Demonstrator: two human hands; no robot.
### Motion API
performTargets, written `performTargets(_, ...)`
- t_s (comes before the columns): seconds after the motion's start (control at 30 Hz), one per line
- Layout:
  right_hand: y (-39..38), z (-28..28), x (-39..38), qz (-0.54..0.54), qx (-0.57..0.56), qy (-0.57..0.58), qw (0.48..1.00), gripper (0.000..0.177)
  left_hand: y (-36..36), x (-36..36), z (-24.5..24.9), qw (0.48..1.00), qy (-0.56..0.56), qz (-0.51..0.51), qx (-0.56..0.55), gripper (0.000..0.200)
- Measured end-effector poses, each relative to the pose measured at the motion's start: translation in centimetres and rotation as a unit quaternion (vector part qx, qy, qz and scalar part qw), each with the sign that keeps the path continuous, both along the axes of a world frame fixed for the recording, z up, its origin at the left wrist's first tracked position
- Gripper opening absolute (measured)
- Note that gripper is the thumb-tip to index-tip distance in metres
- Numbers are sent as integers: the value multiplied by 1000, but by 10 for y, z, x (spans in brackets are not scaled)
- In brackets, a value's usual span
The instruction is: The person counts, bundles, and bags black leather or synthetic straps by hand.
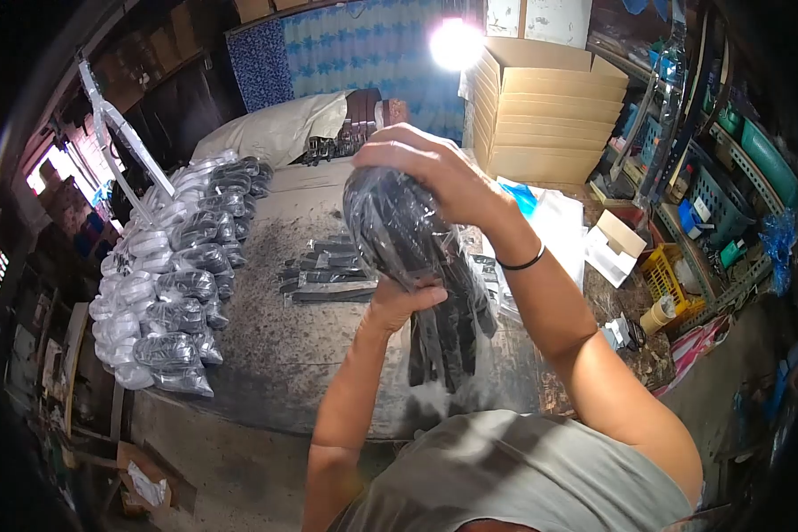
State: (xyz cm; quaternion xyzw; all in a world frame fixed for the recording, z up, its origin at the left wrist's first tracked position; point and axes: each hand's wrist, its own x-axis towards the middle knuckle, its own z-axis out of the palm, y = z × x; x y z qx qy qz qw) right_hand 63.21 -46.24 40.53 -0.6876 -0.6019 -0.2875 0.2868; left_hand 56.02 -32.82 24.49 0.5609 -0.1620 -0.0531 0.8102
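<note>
A bagged bundle of black straps (395,217) is held up in front of me over the table, folded into a rounded top with long ends hanging down inside clear plastic. My right hand (434,168) is curved over the top of the bundle, pressing against the plastic. Lower down, my left hand (403,304) grips it from the left side, thumb across the front. Behind it on the table (284,341) lie several flat black strips in clear sleeves (328,284). The straps' ends and buckles, if any, cannot be made out.
Rows of similar clear-bagged bundles (173,284) are piled along the table's left side. Cardboard boxes (545,115) stand at the back right, below a bright lamp (457,44). White sheets (550,235), a small open box (614,248) and a yellow basket (669,275) are on the right.
</note>
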Motion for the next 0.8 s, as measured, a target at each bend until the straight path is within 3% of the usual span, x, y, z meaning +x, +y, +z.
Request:
performTargets(0.13,-14,-1,11,-48,68,10,996,47,2,-5,17,998,-53,-27,-32,68)
performTargets(0.23,-24,-1,15,-46,105,34,993,47,10,-4,23,983,-167,80,11,89)
performTargets(0.47,-25,-1,21,-55,112,34,992,52,7,-10,30,970,-179,151,58,106)
performTargets(0.53,-19,1,21,-83,106,31,990,53,4,-3,26,934,-218,236,159,111)
performTargets(0.6,-13,4,19,-124,68,-36,989,52,-7,-3,28,932,-210,251,158,112)
performTargets(0.8,-2,8,9,-137,89,-35,986,48,-21,9,21,950,-182,242,76,119)
